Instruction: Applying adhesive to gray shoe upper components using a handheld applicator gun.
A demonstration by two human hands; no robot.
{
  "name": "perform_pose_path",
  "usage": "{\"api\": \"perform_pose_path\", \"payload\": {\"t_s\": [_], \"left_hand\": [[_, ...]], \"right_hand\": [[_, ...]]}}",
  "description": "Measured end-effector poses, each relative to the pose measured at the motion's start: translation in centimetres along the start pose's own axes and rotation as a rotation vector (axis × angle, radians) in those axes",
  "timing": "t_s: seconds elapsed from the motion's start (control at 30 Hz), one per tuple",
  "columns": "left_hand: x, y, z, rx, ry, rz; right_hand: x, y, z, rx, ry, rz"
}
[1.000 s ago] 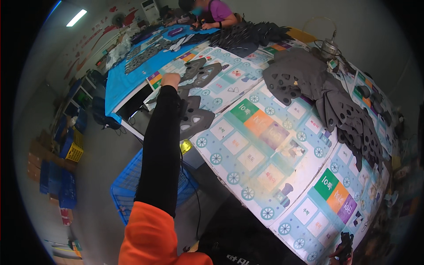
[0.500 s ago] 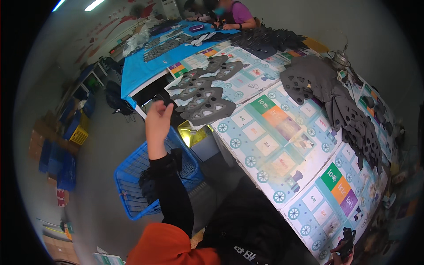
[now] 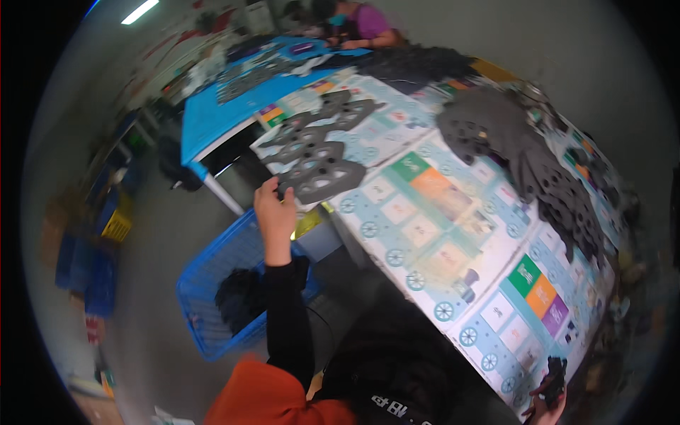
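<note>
A worker in an orange-and-black sleeve extends the left hand [image 3: 275, 225], open with thumb and fingers parted, to the left end of a row of flat, dark-grey sheet pieces with cut-out holes [image 3: 322, 190], left of centre in the frame; whether the fingertips touch the nearest piece cannot be told. At the lower right, the right hand [image 3: 548, 412] is closed around a small black object [image 3: 554, 377], its exact kind unclear. The grey pieces lie on a tabletop [image 3: 439, 265] covered in pale-blue sheets printed with wheels and coloured blocks. Below the left forearm sits a blue plastic lattice basket [image 3: 195, 312] holding a black bundle [image 3: 237, 294]. A draped dark-grey pile of perforated sheets [image 3: 489, 120] occupies the upper right, while a co-worker in a purple top [image 3: 373, 25] leans over the far end.
</note>
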State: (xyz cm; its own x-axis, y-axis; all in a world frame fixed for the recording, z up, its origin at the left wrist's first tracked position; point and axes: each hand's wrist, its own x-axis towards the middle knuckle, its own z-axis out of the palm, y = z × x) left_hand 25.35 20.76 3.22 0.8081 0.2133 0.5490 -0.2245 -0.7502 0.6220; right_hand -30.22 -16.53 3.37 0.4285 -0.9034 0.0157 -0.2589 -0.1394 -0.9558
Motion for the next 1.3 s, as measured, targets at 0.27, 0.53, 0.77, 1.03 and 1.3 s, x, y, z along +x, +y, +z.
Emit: {"api": "perform_pose_path", "payload": {"t_s": [0.27, 0.53, 0.77, 1.03, 1.3], "left_hand": [[-6.4, 28.1, 4.9, -0.799, -0.898, 0.461], [-10.5, 44.3, 24.1, -0.239, -1.323, 0.458], [-14.9, 44.8, 31.7, -0.849, -1.240, -0.422], [-8.3, 48.5, 16.9, -1.490, -1.343, 0.250], [-23.2, 40.5, 9.7, -0.596, -2.007, 0.806]], "right_hand": [[-2.0, -2.0, 0.9, -0.849, 0.162, -0.202], [-2.3, -1.0, 2.9, -0.948, 0.289, -0.132], [-2.1, -1.1, 2.7, -0.884, 0.247, -0.013], [-2.3, -3.6, 0.2, -0.765, 0.173, -0.025], [-1.5, -13.5, -3.0, 0.005, 0.147, 0.039]]}}
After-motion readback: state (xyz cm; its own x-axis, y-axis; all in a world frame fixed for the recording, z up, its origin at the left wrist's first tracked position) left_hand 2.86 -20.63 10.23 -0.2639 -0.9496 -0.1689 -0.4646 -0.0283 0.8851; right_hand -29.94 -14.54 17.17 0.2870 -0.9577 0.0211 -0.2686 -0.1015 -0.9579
